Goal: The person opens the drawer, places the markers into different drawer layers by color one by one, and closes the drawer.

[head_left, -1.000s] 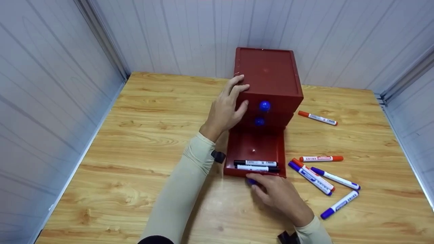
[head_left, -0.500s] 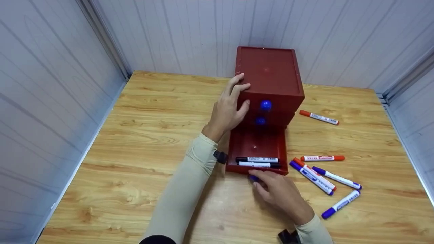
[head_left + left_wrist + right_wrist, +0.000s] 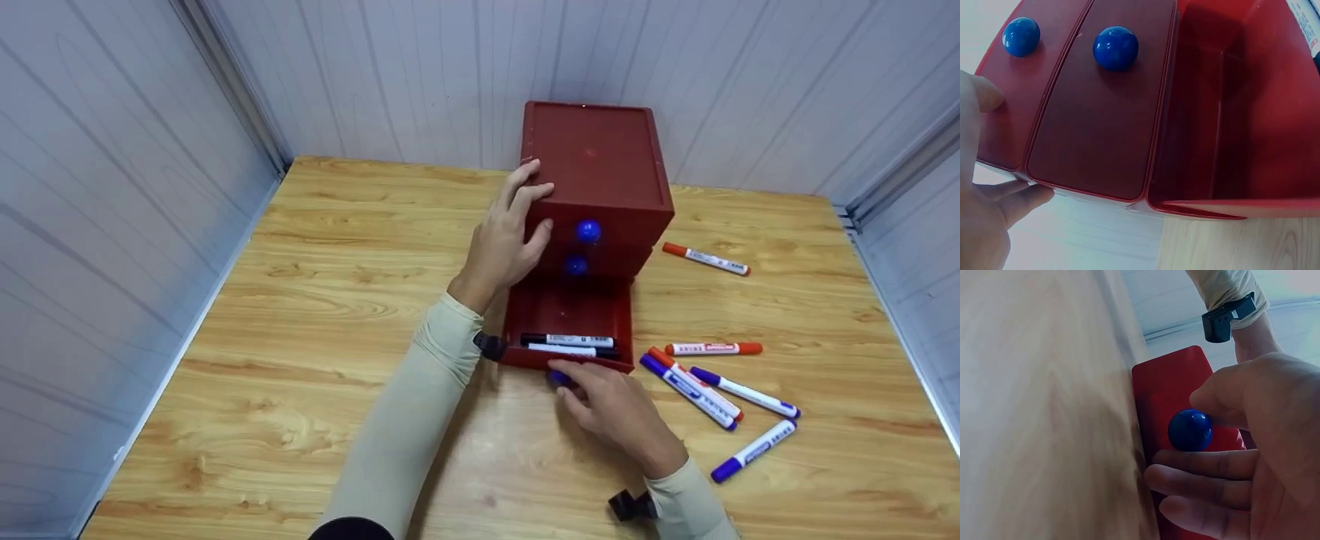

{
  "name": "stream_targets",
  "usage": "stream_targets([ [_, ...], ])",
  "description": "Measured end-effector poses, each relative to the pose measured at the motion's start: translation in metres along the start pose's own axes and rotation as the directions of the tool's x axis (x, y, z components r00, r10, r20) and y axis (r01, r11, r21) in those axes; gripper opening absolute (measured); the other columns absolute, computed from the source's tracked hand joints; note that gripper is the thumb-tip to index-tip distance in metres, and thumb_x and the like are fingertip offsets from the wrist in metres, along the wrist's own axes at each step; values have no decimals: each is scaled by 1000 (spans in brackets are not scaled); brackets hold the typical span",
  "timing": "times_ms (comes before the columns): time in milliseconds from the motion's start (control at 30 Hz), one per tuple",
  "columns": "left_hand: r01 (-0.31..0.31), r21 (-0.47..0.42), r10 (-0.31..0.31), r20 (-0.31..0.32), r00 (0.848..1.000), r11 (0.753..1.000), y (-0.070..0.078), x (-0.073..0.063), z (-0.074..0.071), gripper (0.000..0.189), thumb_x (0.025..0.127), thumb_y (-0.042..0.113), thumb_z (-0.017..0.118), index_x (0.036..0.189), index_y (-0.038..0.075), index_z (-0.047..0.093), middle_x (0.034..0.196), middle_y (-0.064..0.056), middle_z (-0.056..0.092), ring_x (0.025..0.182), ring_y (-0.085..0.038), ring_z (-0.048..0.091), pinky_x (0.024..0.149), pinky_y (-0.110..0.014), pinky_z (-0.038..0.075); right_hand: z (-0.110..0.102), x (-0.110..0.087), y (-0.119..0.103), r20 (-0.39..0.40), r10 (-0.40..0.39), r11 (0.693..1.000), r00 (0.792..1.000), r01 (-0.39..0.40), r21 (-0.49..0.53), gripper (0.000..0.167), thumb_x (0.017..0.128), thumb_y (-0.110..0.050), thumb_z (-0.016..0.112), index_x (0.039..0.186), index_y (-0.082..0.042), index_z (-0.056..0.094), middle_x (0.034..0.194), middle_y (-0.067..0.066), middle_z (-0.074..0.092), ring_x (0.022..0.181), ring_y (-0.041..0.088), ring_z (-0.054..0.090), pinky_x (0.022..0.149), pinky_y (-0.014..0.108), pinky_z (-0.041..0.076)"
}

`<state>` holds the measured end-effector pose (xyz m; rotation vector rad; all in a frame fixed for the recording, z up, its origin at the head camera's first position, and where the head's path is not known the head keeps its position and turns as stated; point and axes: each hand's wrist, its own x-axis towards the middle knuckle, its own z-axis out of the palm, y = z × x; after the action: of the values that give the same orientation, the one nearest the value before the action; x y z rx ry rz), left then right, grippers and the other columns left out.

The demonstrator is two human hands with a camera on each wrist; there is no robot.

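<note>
A dark red drawer cabinet (image 3: 600, 157) with round blue knobs (image 3: 588, 231) stands near the back wall. Its lowest drawer (image 3: 566, 311) is pulled out, with two black-capped markers (image 3: 570, 346) lying along its front. My left hand (image 3: 499, 244) rests on the cabinet's upper left corner, thumb on the front face, other fingers spread over the top and left side. At the drawer's front, my right hand (image 3: 619, 409) has thumb and fingers on either side of the blue drawer knob (image 3: 1189, 430). One finger lies over the drawer's front rim.
On the wooden table (image 3: 300, 360), right of the drawer, lie several red and blue markers, among them a blue marker (image 3: 754, 450) and a red marker (image 3: 712, 349). Another red marker (image 3: 706, 259) lies beside the cabinet. A panelled wall (image 3: 405, 82) stands behind.
The lowest drawer has slid a little inward toward the cabinet, its markers with it, as my right hand moved forward at its knob. My left hand stayed on the cabinet.
</note>
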<state>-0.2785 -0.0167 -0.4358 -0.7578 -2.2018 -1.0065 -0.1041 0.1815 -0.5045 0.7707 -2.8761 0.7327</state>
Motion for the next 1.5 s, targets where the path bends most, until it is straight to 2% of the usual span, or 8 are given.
stream_targets([
  [133, -3, 6, 3, 3, 1000, 1000, -1, 0, 1, 40, 95, 22, 62, 134, 14, 55, 157, -1, 35, 141, -14, 37, 85, -39, 52, -6, 8, 1, 22, 6, 1000, 1000, -7, 4, 38, 92, -24, 74, 129, -17, 69, 108, 0, 72, 76, 10, 60, 71, 34, 54],
  [333, -6, -1, 6, -7, 1000, 1000, -1, 0, 0, 40, 94, 22, 63, 133, 14, 56, 156, -1, 37, 140, -13, 38, 83, -38, 52, -14, 20, 4, 109, 89, 996, 990, -92, 18, 38, 94, -30, 70, 131, -20, 68, 122, 2, 70, 102, 18, 68, 89, 45, 53],
  [467, -3, -11, 3, -13, 1000, 1000, 0, 0, 0, 40, 94, 21, 63, 132, 14, 56, 156, 0, 37, 139, -12, 39, 78, -37, 52, -15, 25, 7, 145, 120, 991, 982, -127, 40, 39, 95, -30, 69, 133, -20, 67, 125, 1, 69, 109, 20, 66, 95, 47, 51],
  [667, 2, -20, -2, -15, 1000, 1000, -1, -2, 1, 39, 95, 22, 62, 133, 14, 55, 157, 0, 36, 140, -11, 37, 79, -37, 52, -11, 26, 14, 70, 84, 995, 994, -87, 49, 35, 95, -27, 70, 129, -20, 69, 122, -1, 70, 101, 17, 68, 91, 44, 53],
  [833, -4, -12, 3, -26, 1000, 1000, -1, -3, 2, 39, 95, 22, 62, 133, 14, 55, 156, -1, 36, 139, -12, 39, 81, -36, 51, -7, 27, 18, -17, 61, 997, 998, -60, 40, 32, 94, -23, 71, 126, -21, 72, 118, -3, 72, 69, 10, 58, 69, 33, 53],
  [933, -2, -8, 2, -36, 999, 1000, -1, -3, 3, 39, 94, 21, 62, 132, 14, 56, 156, -1, 37, 137, -12, 41, 78, -36, 51, -8, 28, 19, -22, 74, 996, 997, -73, 44, 31, 94, -23, 71, 124, -22, 72, 118, -3, 72, 63, 9, 52, 63, 30, 48],
  [1267, 8, -16, -9, -35, 999, 1000, -1, -1, 4, 39, 94, 20, 62, 132, 14, 56, 156, 1, 37, 137, -10, 40, 73, -35, 51, -18, 41, 18, 75, 133, 988, 988, -138, 62, 30, 97, -30, 66, 125, -21, 71, 113, -2, 72, 73, 13, 59, 75, 39, 53],
  [1500, 18, -20, -18, -32, 999, 1000, 0, -1, 3, 39, 93, 20, 62, 131, 14, 56, 156, 1, 38, 138, -11, 40, 74, -35, 51, -11, 48, 27, 35, 143, 989, 989, -144, 43, 34, 96, -27, 66, 130, -19, 68, 109, 2, 70, 79, 17, 59, 72, 39, 51],
])
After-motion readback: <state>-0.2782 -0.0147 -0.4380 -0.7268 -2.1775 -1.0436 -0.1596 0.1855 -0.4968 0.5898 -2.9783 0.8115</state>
